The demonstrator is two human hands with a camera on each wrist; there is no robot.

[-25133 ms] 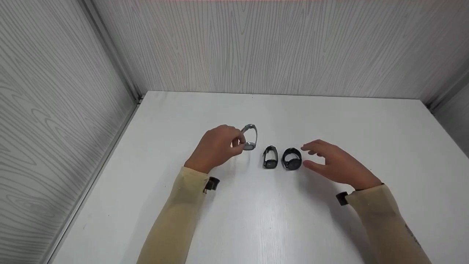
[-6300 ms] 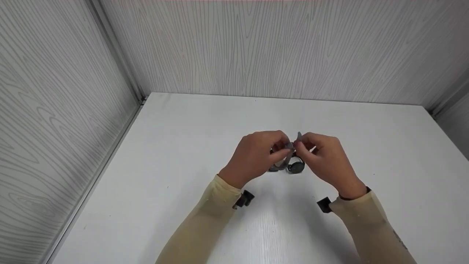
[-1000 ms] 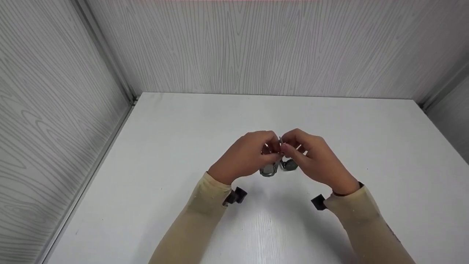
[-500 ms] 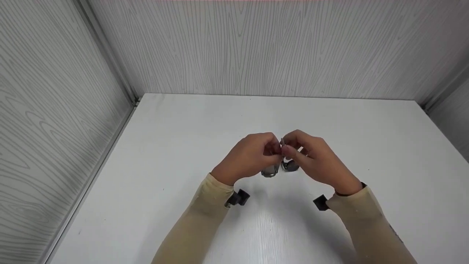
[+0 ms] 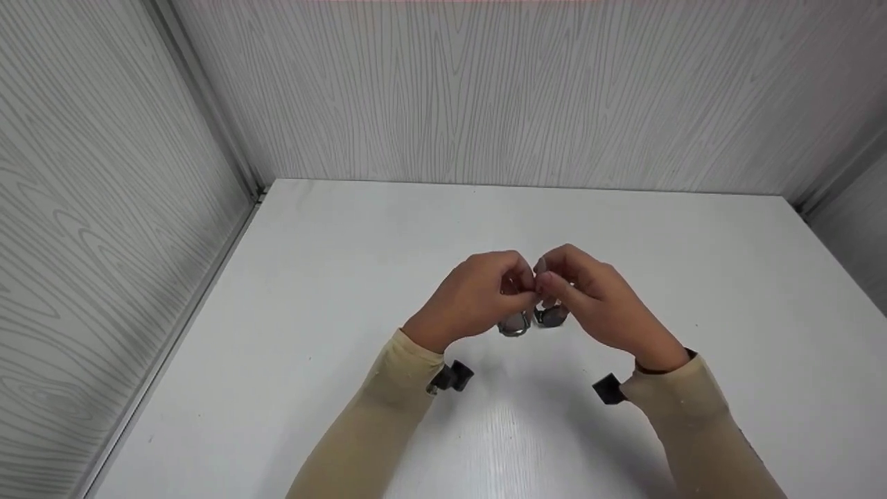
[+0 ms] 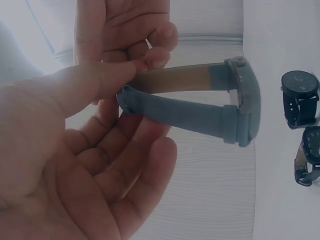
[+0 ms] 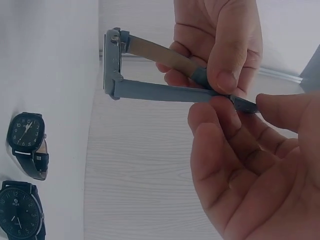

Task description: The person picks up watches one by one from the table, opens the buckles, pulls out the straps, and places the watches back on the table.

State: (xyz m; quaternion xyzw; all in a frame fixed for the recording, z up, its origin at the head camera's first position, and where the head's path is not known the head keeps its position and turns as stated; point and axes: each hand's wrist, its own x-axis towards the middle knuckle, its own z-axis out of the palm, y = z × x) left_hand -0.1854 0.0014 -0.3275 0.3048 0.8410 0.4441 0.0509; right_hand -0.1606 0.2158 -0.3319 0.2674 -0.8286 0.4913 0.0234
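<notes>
A wristwatch (image 6: 182, 115) with a grey-blue strap hangs in the air, its strap bent into a loop and its case (image 7: 112, 65) away from the fingers. My left hand (image 5: 478, 298) pinches the strap near the buckle between thumb and fingers. Close against it, my right hand (image 5: 606, 305) pinches the strap's end (image 7: 244, 104). Fingers partly cover the buckle, so whether it is fastened cannot be seen. Below, on the table, lie two dark watches, one with a round face (image 7: 20, 210) and one with a squarish face (image 7: 27, 132).
The white table (image 5: 332, 277) spreads around the hands. Grey wood-patterned panels stand at the back (image 5: 443, 90) and along the left side (image 5: 90, 229). A small black wrist camera (image 5: 610, 389) sits under the right sleeve, another (image 5: 454, 375) under the left.
25 seconds ago only my left hand held the grey-blue watch, farther left; now both hands hold its strap above the dark watches. Over the last second, the right fingers shifted slightly at the strap's end.
</notes>
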